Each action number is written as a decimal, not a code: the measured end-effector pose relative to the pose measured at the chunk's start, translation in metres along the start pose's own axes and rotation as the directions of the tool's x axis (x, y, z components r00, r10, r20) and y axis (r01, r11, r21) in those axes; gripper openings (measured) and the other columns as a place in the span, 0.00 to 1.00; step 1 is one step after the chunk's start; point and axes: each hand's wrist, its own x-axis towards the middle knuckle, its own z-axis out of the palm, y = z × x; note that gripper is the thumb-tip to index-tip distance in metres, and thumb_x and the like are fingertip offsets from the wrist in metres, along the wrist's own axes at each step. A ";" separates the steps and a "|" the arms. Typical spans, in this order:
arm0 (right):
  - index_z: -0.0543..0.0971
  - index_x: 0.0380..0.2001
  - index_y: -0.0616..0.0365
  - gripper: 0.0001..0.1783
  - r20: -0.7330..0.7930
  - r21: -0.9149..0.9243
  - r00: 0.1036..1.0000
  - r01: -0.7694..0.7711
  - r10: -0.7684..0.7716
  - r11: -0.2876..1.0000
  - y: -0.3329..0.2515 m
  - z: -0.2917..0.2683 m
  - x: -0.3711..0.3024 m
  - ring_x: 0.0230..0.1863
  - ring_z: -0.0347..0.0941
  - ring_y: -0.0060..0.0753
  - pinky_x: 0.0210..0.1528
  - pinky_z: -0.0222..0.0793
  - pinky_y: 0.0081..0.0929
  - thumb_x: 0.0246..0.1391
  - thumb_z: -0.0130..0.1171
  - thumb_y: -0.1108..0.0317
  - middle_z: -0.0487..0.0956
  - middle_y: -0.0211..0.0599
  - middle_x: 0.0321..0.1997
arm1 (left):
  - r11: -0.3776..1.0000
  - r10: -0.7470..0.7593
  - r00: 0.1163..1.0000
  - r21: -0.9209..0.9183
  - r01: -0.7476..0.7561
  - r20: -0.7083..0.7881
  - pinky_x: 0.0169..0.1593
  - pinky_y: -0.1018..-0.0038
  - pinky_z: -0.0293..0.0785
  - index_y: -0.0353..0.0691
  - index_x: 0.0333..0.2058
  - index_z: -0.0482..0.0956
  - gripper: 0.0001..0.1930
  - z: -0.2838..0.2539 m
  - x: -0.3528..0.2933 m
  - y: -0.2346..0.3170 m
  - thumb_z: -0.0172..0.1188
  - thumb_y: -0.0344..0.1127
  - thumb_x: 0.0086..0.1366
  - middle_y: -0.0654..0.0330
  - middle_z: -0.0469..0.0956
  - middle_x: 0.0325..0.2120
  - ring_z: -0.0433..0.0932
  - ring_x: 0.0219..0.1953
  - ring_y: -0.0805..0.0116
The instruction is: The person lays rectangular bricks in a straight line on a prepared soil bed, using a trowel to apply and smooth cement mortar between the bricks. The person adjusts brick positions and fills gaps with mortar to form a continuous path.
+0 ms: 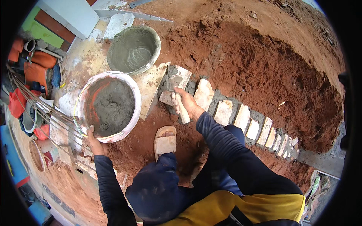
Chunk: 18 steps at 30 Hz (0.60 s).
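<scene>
The left hand (97,144) is curled around the edge of a big, round, white bucket (138,98) with a pinkish rim. It touches the side of the bucket nearest the person. Inside the bucket is a lump of thick, wet, grey mortar (113,107), and there are reddish smears on the inside wall.

The right hand (187,104) is closed around a short, thick, pale wooden tool handle (183,111). The fat end of the handle points down toward the person. I cannot tell well what the other end of the tool looks like. A flat, reddish-white brick (179,76) lies just past this hand, with grey mortar beside it.

To the right, a long row of pale, rough bricks (241,116) runs away to one side, with grey mortar in the gaps between them. Loose, red-brown dirt (260,81) lies along the far side of the row.

A round, grey-coated bucket (132,43) stands just behind the white one. A flat, pale tan board (152,86) lies between the buckets and the bricks. Near the middle, a foot in a tan sandal (165,145) stands on the dirt.
</scene>
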 end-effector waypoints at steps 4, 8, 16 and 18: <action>0.71 0.28 0.46 0.19 -0.289 0.112 0.957 0.053 -0.019 0.992 0.010 -0.012 0.009 0.15 0.63 0.30 0.18 0.62 0.33 0.68 0.48 0.46 0.68 0.26 0.17 | 1.000 0.018 1.000 -0.007 -0.018 0.002 0.55 0.61 0.78 0.31 0.53 0.76 0.19 0.002 0.002 0.001 0.59 0.38 0.68 0.53 0.81 0.48 0.82 0.49 0.57; 0.71 0.27 0.46 0.20 -0.085 0.038 0.996 0.003 0.000 0.999 0.016 -0.002 0.028 0.15 0.65 0.29 0.17 0.65 0.33 0.67 0.51 0.45 0.68 0.26 0.17 | 1.000 0.020 0.999 0.006 -0.020 0.043 0.55 0.60 0.79 0.31 0.53 0.76 0.19 -0.002 0.003 0.000 0.59 0.38 0.68 0.52 0.81 0.49 0.82 0.49 0.56; 0.73 0.29 0.48 0.20 -0.204 -0.006 0.979 -0.009 0.008 1.000 0.020 0.017 0.045 0.16 0.66 0.27 0.19 0.66 0.31 0.67 0.52 0.45 0.70 0.26 0.18 | 0.999 -0.001 1.000 0.038 0.001 0.001 0.58 0.61 0.77 0.32 0.54 0.76 0.19 -0.015 0.016 -0.004 0.58 0.38 0.69 0.54 0.80 0.50 0.81 0.51 0.57; 0.73 0.29 0.48 0.20 -0.131 0.065 0.988 0.084 -0.075 0.994 0.019 0.020 0.047 0.16 0.67 0.27 0.19 0.67 0.31 0.67 0.52 0.46 0.70 0.25 0.18 | 0.999 0.009 0.998 0.053 -0.012 0.067 0.59 0.61 0.76 0.33 0.55 0.75 0.20 -0.018 0.017 -0.004 0.59 0.39 0.69 0.54 0.81 0.50 0.81 0.51 0.57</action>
